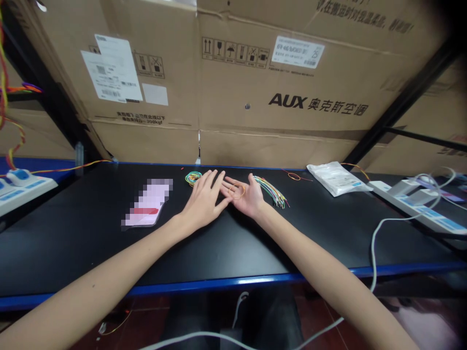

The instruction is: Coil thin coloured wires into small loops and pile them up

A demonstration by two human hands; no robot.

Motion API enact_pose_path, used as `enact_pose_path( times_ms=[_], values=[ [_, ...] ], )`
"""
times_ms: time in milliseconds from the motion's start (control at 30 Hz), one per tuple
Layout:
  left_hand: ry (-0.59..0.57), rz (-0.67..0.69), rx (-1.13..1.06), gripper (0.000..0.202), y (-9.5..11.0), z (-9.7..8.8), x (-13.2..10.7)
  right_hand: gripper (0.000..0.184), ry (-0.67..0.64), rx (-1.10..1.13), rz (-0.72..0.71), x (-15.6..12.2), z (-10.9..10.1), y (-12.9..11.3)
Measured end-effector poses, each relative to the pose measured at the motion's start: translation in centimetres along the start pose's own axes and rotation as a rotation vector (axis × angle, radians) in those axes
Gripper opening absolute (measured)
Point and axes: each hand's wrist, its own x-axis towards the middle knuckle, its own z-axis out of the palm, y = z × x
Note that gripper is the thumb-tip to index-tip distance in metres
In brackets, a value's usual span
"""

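- Head view, looking down across a black table with a blue front edge. A bundle of straight coloured wires lies near the middle, and every place below is given from that bundle
- The right hand lies just left of the bundle, palm up and open, with the fingers loosely bent
- A thin orange wire loop rests on that open palm. It does not look pinched, though it is too fine to be sure
- The left hand is further left of the bundle, palm down and flat, fingers straight and spread, gripping nothing. Its fingertips meet the fingers of the right hand
- The loop in the palm is a single hair-thin strand, limp, bent into a small ring
- A small coil of green and yellow wires lies well left of the bundle, beyond the left hand, already wound
- A second orange loop lies just right of the bundle
- The bundle holds many strands, none wound, so most of the work looks undone
- Right of the bundle are a white plastic packet, then a power strip
- Cardboard boxes stand behind the bundle
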Motion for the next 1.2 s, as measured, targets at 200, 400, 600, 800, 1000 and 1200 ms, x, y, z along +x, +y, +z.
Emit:
enact_pose_path(
  times_ms=[200, 400, 600, 800, 1000, 1200],
  values=[
    [-0.183, -0.097, 0.0, 0.065, -1.6, 0.8, -0.4, 0.068, 0.016, 0.107, -0.048, 0.3, -0.8, -1.8],
    [-0.49, 0.003, -0.05, 0.072, -1.6, 1.6, -1.2, 0.072, -0.091, 0.05, -0.004, -0.3, -0.7, -2.6],
    [-0.556, 0.024, -0.063, 0.071, -0.9, 0.6, -0.6, 0.082, -0.249, 0.005, 0.059, -1.2, 0.4, -2.3],
    [-0.506, 0.04, -0.081, 0.069, -1.1, 0.7, -0.7, 0.071, -0.259, 0.009, 0.017, -1.1, 0.5, -1.9],
    [-0.439, 0.034, -0.032, 0.062, -1.0, 1.2, -0.9, 0.039, -0.106, 0.049, -0.083, -0.2, 0.0, -1.7],
    [-0.209, -0.011, -0.025, 0.043, -0.8, 1.4, -0.7, 0.045, 0.045, 0.146, -0.119, 0.4, -0.6, -2.1]
  ],
)
